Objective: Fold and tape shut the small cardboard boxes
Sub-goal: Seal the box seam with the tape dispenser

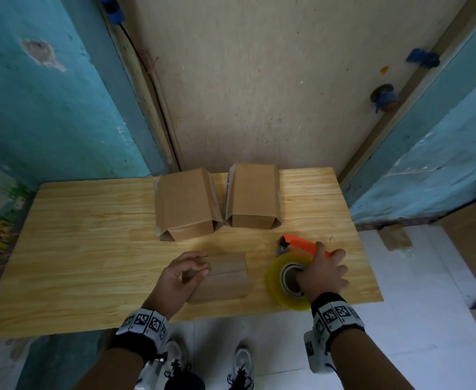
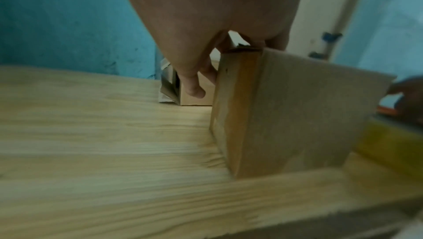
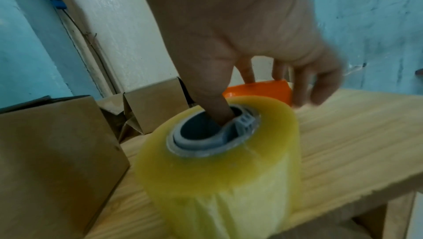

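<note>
A small brown cardboard box (image 1: 225,277) stands near the front edge of the wooden table (image 1: 76,249). My left hand (image 1: 196,270) grips its upper left corner, fingers curled over the top. The left wrist view shows the box (image 2: 297,107) close up with my thumb (image 2: 194,90) hanging beside its left face. My right hand (image 1: 321,268) holds the tape dispenser: its thumb (image 3: 219,112) is in the core of the yellowish tape roll (image 3: 217,170), and its fingers curl over the orange body (image 3: 258,90). The roll (image 1: 276,280) sits just right of the box.
Two more cardboard boxes (image 1: 184,201) (image 1: 255,192) with loose flaps stand side by side at the back of the table by the wall. Cardboard pieces (image 1: 473,235) lie on the floor to the right. My shoes (image 1: 242,364) show below the table's front edge.
</note>
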Tool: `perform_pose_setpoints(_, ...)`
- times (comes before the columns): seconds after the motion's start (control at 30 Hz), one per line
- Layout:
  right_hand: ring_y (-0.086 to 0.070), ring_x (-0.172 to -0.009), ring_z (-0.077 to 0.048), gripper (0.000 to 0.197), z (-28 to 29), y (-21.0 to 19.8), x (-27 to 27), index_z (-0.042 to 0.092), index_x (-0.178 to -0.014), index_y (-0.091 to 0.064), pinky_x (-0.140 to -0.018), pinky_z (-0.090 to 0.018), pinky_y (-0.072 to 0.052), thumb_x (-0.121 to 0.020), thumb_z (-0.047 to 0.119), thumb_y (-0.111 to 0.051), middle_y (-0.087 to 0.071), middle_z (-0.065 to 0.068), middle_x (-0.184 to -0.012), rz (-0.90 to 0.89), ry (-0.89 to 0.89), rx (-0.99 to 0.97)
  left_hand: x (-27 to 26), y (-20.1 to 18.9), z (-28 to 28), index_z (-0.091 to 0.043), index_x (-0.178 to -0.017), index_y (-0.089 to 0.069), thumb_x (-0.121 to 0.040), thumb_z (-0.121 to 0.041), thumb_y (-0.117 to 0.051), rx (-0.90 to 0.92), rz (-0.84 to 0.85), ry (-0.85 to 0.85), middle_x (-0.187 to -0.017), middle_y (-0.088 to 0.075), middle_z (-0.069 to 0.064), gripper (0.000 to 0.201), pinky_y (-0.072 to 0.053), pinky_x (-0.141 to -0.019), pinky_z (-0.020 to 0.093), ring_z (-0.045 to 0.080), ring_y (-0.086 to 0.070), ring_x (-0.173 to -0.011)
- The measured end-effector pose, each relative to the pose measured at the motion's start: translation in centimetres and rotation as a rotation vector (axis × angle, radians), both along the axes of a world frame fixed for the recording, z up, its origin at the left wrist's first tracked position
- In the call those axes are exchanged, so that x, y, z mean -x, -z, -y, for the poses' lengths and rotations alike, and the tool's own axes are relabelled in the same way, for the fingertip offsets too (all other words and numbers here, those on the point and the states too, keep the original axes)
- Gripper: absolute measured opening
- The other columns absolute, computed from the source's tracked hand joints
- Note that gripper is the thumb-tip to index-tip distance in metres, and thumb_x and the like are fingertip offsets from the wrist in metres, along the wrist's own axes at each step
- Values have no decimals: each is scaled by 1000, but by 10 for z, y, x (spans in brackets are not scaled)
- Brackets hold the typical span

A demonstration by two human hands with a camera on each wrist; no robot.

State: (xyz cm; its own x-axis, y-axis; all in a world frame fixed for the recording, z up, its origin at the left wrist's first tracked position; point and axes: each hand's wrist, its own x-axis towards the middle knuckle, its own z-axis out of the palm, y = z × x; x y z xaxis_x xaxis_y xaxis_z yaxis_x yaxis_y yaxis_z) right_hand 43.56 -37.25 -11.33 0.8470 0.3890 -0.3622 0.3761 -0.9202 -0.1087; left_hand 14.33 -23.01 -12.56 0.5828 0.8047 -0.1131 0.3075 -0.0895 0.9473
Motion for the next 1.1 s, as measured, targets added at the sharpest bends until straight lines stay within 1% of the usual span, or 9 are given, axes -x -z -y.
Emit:
perform_pose_setpoints(0.1,-43,-119,-38,50,-2,-6,0,21,-126,-52,-98,-54,-44,-81,35,-68,-37,-12,-129,123,-49,181,1,-1,3,-36,-89,-77,-92,-13,-73,-45,-3,29,-126,-66,-14,23,-46,-104,33,13,-62,-121)
perform_pose_setpoints(0.2,-55,-118,-33,55,4,4,-7,15,-127,-45,-100,-54,-43,-85,39,-70,-55,-9,-124,-46,-33,101,2,-1,5,-34,-87,-77,-92,-11,-73,-54,3,12,-126,-65,-16,23,-48,-99,27,13,-64,-117)
perform_pose_setpoints(0.3,-66,-101,-35,50,11,10,-12,8,-124,-44,-85,-47,-56,-87,25,-72,-65,-13,-113,-186,19,-50,2,-3,6,-32,-89,-79,-92,-14,-73,-28,-21,15,-127,-64,-18,19,-50,-98,28,10,-64,-117)
perform_pose_setpoints(0.5,-67,-86,-35,21,12,10,-8,8,-107,-64,-72,-41,-59,-86,13,-67,-69,-16,-100,-244,1,-161,2,1,5,-37,-97,-68,-93,-34,-69,-102,-67,54,-128,-62,-17,5,-52,-101,38,10,-62,-118)
perform_pose_setpoints(0.63,-64,-83,-30,21,7,6,1,22,-89,-72,-73,-34,-57,-77,5,-67,-70,-10,-84,-225,-42,-389,-2,0,5,-43,-129,-42,-92,-19,-73,66,-32,-11,-128,-62,-18,54,-55,-96,32,5,-59,-121)
perform_pose_setpoints(0.73,-46,-81,-2,40,-1,-10,14,16,-118,-70,-74,-13,-43,-82,-1,-64,-62,-13,-114,-202,-103,-525,-2,2,1,-38,-157,-11,-92,-14,-74,108,-54,38,-140,-49,-21,94,-48,-95,11,-8,-48,-130)
perform_pose_setpoints(0.8,-49,-87,-10,48,-5,-25,23,10,-128,-62,-87,-25,-47,-83,-5,-65,-50,-12,-125,-204,-82,-650,-2,4,-3,-36,-160,-2,-91,-21,-75,157,-111,26,-143,-38,-18,102,-51,-92,17,-6,-47,-130)
perform_pose_setpoints(0.9,-59,-95,-19,47,-6,-45,33,15,-119,-59,-84,-38,-54,-78,-6,-70,-59,-4,-111,-168,-77,-875,-4,3,-3,-31,-156,-16,-92,-31,-73,247,-171,-10,-139,-43,-16,86,-55,-84,24,6,-56,-119)
perform_pose_setpoints(1.1,-60,-94,-1,64,-8,-79,53,26,-116,-50,-66,-11,-48,-69,-7,-79,-58,5,-108,-286,-230,-969,-6,-3,2,-25,-126,-52,-97,-24,-69,319,-81,-23,-117,-66,0,34,-57,-68,20,0,-70,-88)
